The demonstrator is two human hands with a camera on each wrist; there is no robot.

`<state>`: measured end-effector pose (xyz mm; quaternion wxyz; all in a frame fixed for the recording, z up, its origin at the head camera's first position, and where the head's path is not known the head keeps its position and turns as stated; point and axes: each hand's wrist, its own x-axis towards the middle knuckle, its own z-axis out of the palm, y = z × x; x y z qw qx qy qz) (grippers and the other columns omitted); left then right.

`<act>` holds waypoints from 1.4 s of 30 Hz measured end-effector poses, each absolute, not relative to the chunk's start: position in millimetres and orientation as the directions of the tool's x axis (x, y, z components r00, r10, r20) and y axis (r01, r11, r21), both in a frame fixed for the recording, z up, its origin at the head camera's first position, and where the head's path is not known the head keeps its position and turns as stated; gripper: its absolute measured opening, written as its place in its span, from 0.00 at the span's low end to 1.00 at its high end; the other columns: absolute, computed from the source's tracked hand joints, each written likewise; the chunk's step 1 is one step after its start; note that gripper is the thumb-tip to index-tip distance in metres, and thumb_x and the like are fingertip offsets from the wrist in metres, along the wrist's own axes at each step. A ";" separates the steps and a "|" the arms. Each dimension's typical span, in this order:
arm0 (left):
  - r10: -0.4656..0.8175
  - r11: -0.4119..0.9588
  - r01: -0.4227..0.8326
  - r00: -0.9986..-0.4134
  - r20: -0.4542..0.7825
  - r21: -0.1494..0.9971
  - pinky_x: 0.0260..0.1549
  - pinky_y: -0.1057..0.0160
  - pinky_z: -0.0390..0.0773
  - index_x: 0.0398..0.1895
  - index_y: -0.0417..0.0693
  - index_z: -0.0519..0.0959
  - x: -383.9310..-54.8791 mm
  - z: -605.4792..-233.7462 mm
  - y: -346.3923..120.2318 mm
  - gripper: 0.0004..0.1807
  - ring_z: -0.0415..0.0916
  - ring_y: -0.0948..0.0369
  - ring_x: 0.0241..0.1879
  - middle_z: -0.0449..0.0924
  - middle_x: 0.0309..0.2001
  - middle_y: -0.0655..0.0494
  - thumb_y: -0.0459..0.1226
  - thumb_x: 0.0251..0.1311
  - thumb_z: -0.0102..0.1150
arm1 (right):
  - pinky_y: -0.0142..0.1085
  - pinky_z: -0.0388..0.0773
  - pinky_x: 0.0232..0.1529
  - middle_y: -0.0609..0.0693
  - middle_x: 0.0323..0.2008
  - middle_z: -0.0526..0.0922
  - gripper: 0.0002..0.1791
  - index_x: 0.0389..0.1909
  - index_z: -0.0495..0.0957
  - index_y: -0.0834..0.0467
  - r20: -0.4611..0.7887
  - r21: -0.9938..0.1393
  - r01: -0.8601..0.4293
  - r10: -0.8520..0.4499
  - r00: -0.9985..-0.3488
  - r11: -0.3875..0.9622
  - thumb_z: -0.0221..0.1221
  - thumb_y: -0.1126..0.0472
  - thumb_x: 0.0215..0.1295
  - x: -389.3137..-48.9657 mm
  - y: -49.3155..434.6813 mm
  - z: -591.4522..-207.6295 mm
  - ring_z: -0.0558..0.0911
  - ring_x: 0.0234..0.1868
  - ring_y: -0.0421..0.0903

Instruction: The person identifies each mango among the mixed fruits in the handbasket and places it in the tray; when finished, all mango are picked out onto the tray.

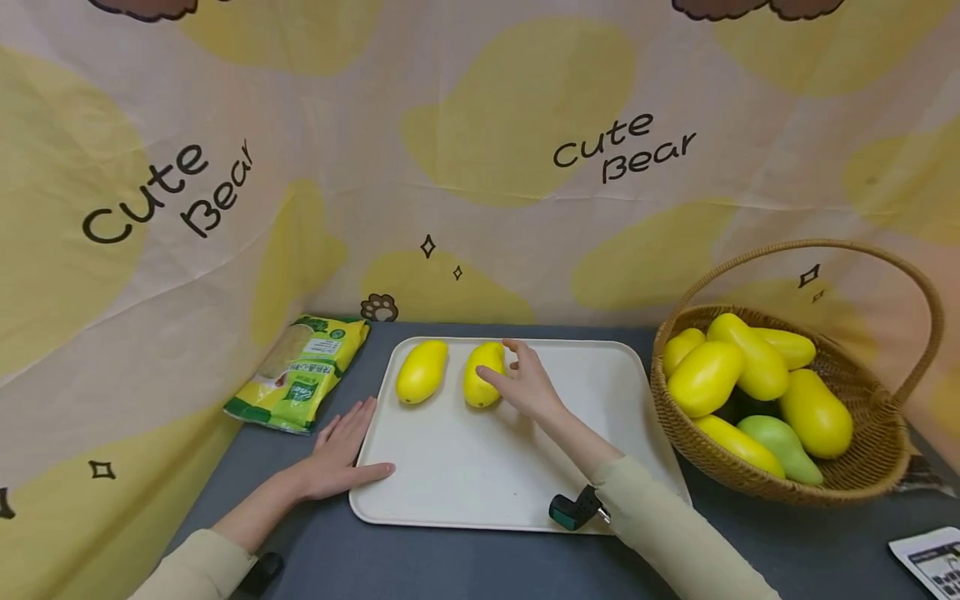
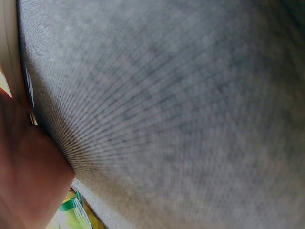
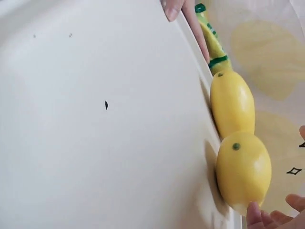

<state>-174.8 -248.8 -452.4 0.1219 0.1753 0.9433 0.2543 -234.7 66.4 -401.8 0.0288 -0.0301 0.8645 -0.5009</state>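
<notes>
Two yellow mangoes lie on the white tray: a left mango and a right mango. My right hand is at the right mango's side, thumb and fingers spread apart. In the right wrist view the thumb tip meets or overlaps the end of that mango, while the other fingers stand off it. My left hand rests flat at the tray's left edge, with its thumb over the rim. The left wrist view shows only part of this hand beside the grey tabletop.
A wicker basket with a tall handle holds several yellow mangoes and one green mango at the right. A yellow-green packet lies left of the tray. A printed card is at the lower right. Patterned cloth hangs behind.
</notes>
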 end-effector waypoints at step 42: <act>0.381 0.820 0.243 -0.907 -0.178 0.517 0.64 0.35 0.30 0.77 0.37 0.37 -177.9 -450.2 -246.4 0.60 0.30 0.40 0.74 0.35 0.77 0.36 0.63 0.58 0.56 | 0.37 0.81 0.39 0.50 0.45 0.84 0.12 0.50 0.80 0.54 0.276 -0.366 -0.423 -0.338 -0.900 0.829 0.62 0.59 0.67 -139.0 305.6 -266.6 0.82 0.42 0.43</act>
